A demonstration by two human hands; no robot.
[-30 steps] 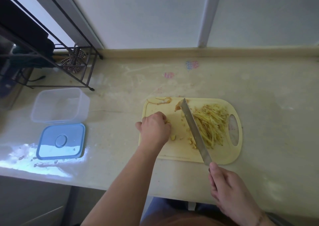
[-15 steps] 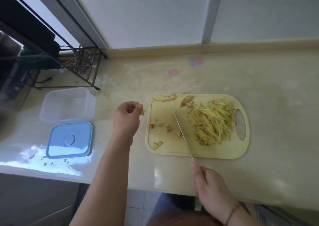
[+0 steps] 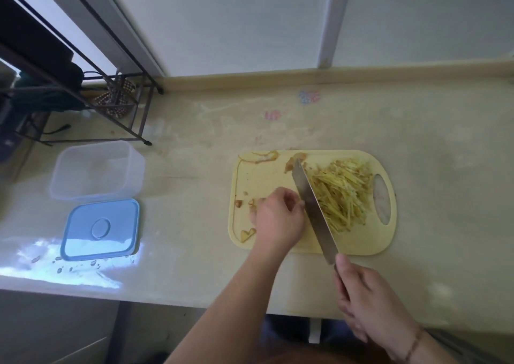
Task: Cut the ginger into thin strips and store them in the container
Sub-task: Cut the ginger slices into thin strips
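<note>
Pale yellow ginger strips [image 3: 343, 195] lie heaped on the board [image 3: 267, 174], just right of the knife [image 3: 313, 210] gripped in the right hand [image 3: 367, 305]; the left hand [image 3: 278, 216], fingers curled, pinches at scraps beside the blade.

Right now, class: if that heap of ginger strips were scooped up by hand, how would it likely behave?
The ginger strips are thin, separate slivers in a loose heap, so they would probably scatter rather than lift as one. They look light and slightly limp, likely clinging to fingers. Pushing them with the knife across the cutting board should keep them together better.
</note>
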